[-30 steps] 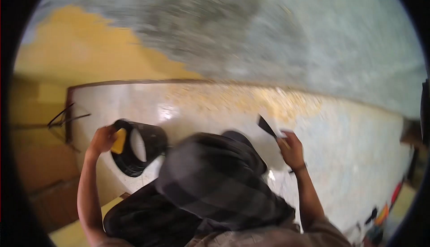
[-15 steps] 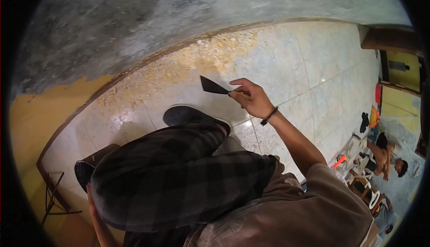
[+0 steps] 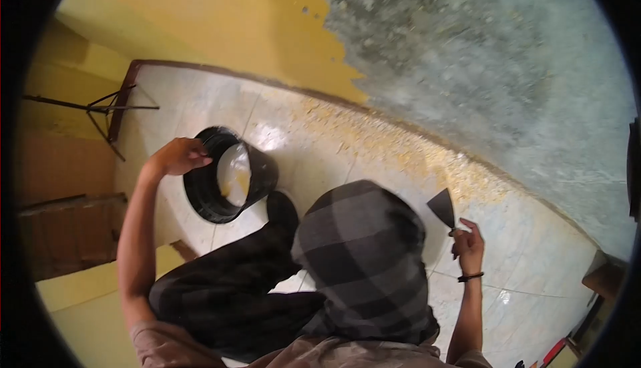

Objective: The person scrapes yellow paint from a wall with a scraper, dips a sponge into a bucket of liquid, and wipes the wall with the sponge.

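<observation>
My right hand (image 3: 469,238) holds a scraper (image 3: 442,208) by its handle, its dark triangular blade pointing up over the tiled floor. At the left, my left hand (image 3: 181,157) is at the rim of a black bucket (image 3: 264,176), its fingers curled; whether they grip the rim cannot be made out. Inside the bucket is a whitish material (image 3: 234,171) with some yellow in it. Yellow and white paint flakes (image 3: 400,144) lie along the foot of the wall, beyond my knees.
The wall is part yellow paint (image 3: 234,21), part bare grey surface (image 3: 467,68). A thin black metal stand (image 3: 107,109) is at the left, above a brown box (image 3: 70,234). My dark shoe (image 3: 282,209) rests beside the bucket.
The view has swung left, bringing the bucket and the yellow wall into sight. My left hand has come up to the bucket. The scraper is still in my right hand.
</observation>
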`<state>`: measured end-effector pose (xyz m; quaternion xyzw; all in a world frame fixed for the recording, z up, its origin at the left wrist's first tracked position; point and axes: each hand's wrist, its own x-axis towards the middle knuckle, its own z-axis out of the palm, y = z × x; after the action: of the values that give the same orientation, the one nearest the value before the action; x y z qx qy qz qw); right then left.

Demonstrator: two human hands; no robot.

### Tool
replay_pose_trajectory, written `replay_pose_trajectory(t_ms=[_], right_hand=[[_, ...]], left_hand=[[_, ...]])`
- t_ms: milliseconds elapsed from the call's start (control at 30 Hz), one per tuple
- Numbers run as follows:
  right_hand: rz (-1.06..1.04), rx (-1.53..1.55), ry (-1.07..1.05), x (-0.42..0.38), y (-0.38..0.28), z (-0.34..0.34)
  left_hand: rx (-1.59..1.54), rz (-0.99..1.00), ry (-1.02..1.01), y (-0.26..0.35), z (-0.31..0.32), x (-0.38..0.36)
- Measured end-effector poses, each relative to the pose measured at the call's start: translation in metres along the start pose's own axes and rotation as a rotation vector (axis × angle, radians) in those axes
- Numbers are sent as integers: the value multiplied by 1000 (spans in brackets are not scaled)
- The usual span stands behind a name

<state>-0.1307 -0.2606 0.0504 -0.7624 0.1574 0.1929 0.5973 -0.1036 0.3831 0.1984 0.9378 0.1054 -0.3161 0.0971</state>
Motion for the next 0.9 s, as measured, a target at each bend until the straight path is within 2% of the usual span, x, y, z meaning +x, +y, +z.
replay_pose_trajectory(t_ms=[67, 167, 200, 233, 267, 300, 333, 400, 433, 467, 567, 600, 667, 733, 767, 800, 867, 900], right_hand=[[-10, -42, 1, 0, -9, 2], [-46, -52, -22, 2, -16, 5], [-62, -79, -33, 4, -16, 7], [-83, -123, -58, 6, -18, 10], [-61, -120, -85, 11, -19, 15], [-70, -86, -135, 18, -19, 24], [-78, -52, -179, 23, -22, 32], [-169, -118, -257, 33, -47, 53], [-227, -190, -278, 34, -68, 65], [-363, -112, -303, 44, -75, 75], [-411, 81, -336, 44, -136, 103], [-419, 116, -359, 43, -157, 109], [-513, 75, -376, 48, -185, 119], [-566, 173, -483, 49, -212, 132], [-554, 171, -507, 51, -221, 136], [-556, 165, -507, 53, -229, 142], [-583, 213, -554, 55, -241, 151], [-602, 176, -532, 56, -245, 155]], left_hand=[[-131, 44, 58, 29, -36, -13], [-151, 339, 233, 85, -82, -18], [-279, 331, 248, 103, -84, -12], [-280, 258, 212, 122, -83, -5], [221, 357, 458, 114, -60, 13], [633, 371, 358, 120, -52, 38], [853, 403, 313, 142, -44, 54], [267, 501, 252, 178, -26, 90], [177, 504, 273, 200, -26, 90], [86, 511, 287, 218, -23, 87], [-540, 509, 405, 234, -3, 80], [-569, 522, 416, 245, 8, 73], [-1251, 468, 866, 270, 30, 53], [-1376, 632, 1141, 295, 44, 40], [-1255, 712, 1107, 297, 47, 33], [-1260, 713, 1110, 300, 42, 32], [-1149, 797, 1320, 304, 31, 35], [-1125, 857, 1216, 301, 29, 40]])
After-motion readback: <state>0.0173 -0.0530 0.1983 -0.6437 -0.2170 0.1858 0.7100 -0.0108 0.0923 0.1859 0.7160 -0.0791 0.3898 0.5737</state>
